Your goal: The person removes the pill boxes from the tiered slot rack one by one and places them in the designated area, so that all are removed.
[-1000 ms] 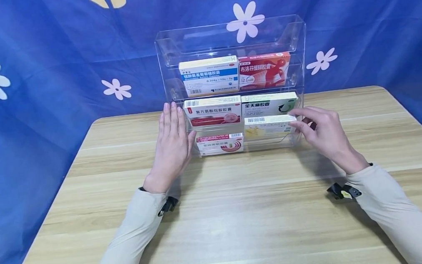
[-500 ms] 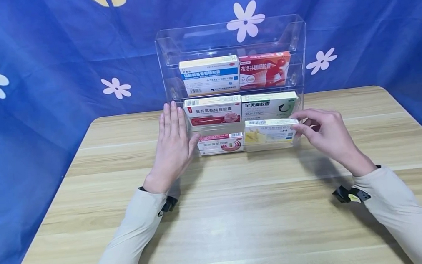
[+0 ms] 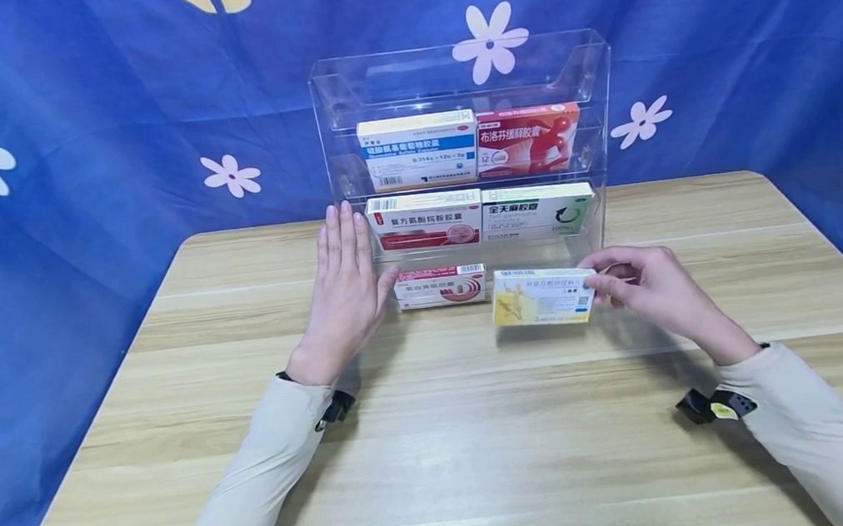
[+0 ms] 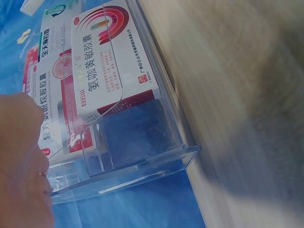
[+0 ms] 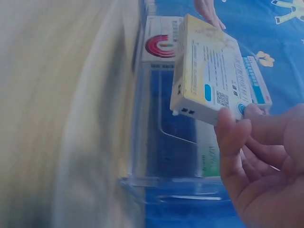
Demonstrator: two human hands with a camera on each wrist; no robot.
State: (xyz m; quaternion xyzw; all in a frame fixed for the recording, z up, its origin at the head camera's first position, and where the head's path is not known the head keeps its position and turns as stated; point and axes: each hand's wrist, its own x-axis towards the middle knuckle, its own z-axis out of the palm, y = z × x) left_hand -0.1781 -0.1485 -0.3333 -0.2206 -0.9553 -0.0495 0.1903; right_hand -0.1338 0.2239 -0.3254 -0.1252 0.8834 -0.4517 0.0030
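My right hand (image 3: 645, 281) pinches the right end of a white and yellow medicine box (image 3: 542, 297), held in front of the bottom tier of a clear acrylic rack (image 3: 391, 90). In the right wrist view this medicine box (image 5: 206, 71) is tilted, with thumb and fingers at its end. My left hand (image 3: 348, 286) lies with straight fingers along the rack's left side. In the left wrist view only part of that hand (image 4: 21, 161) shows, beside the rack. A white and red medicine box (image 3: 441, 288) stands in the bottom tier's left half.
The middle tier holds a red and white box (image 3: 427, 222) and a green and white box (image 3: 537, 213). Above them stand a blue and white box (image 3: 418, 153) and a red box (image 3: 528, 143). Behind the wooden table (image 3: 437, 445) hangs a blue flowered cloth (image 3: 117, 139).
My right hand has drawn the white and yellow medicine box out of the rack's bottom right section, down and toward me. The left hand has stayed at the rack's side.
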